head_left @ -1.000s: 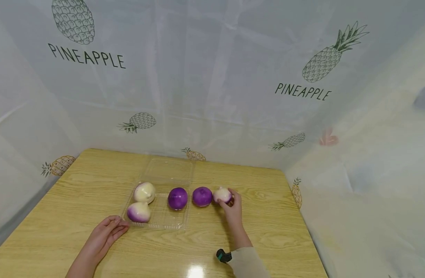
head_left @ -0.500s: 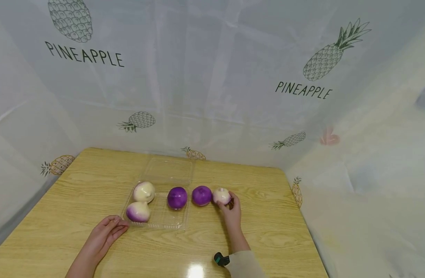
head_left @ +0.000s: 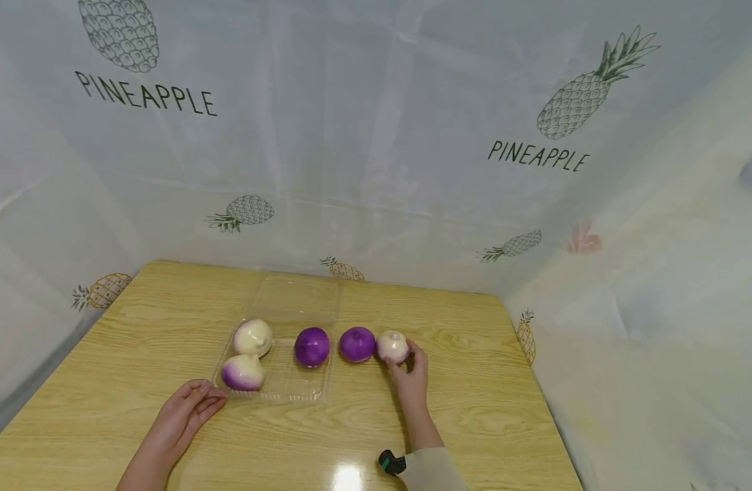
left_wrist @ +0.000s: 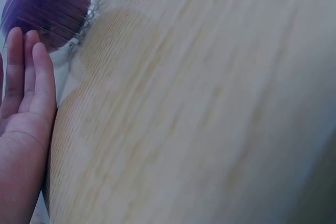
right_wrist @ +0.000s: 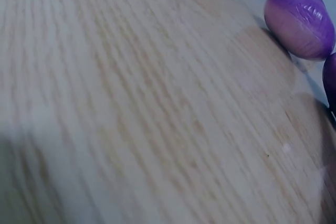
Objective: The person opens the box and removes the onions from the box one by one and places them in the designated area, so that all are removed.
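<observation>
My right hand (head_left: 411,378) holds a white and purple onion (head_left: 392,347) between thumb and fingers, right of the container. Touching or nearly touching its left side is a glossy purple onion (head_left: 357,344) on the table. A clear plastic container (head_left: 290,390) lies with its lid (head_left: 296,298) folded back. Inside sit two white and purple onions, one behind (head_left: 253,337) and one in front (head_left: 243,373), plus a purple onion (head_left: 312,347) at the right. My left hand (head_left: 182,416) touches the container's front left corner; its fingers look straight in the left wrist view. The right wrist view leaves my right hand unseen.
The wooden table (head_left: 486,382) ends at a pale curtain (head_left: 364,136) printed with pineapples, which hangs behind and at both sides. A black strap device (head_left: 391,462) sits at the right sleeve (head_left: 434,470).
The onion in my right hand has turned, so its stem end faces more towards me and less purple shows. My left hand stays at the container's corner.
</observation>
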Motion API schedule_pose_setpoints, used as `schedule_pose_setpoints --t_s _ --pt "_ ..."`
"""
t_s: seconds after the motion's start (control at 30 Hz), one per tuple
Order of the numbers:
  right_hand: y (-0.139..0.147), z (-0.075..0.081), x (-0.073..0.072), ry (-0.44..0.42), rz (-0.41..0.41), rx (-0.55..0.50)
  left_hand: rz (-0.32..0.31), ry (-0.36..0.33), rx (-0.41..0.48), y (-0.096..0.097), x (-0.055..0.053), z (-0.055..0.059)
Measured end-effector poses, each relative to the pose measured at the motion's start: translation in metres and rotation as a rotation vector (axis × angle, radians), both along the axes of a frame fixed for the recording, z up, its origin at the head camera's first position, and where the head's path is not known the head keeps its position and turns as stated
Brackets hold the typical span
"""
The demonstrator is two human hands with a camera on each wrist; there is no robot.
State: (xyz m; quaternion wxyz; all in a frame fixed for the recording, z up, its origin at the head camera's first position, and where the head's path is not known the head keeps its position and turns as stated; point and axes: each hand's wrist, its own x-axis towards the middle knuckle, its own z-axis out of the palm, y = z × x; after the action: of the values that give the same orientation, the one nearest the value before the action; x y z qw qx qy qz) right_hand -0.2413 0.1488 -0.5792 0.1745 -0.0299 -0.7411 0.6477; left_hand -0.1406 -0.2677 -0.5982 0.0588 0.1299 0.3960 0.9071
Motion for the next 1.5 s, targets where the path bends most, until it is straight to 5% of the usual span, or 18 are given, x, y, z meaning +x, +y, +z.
schedule_pose_setpoints --t_s 0.17,0.97,1.5 --pt "0.004 -0.016 -0.006 -0.016 -0.021 0.036 0.015 -0.01 -0.019 0.001 0.0 0.0" --pt "0.008 -0.013 0.008 -0.05 0.024 0.012 0.029 -0.007 -0.042 0.001 0.002 0.003" --pt "-0.026 0.035 0.039 -0.07 -0.013 0.047 0.041 -0.036 -0.053 -0.001 0.003 0.003"
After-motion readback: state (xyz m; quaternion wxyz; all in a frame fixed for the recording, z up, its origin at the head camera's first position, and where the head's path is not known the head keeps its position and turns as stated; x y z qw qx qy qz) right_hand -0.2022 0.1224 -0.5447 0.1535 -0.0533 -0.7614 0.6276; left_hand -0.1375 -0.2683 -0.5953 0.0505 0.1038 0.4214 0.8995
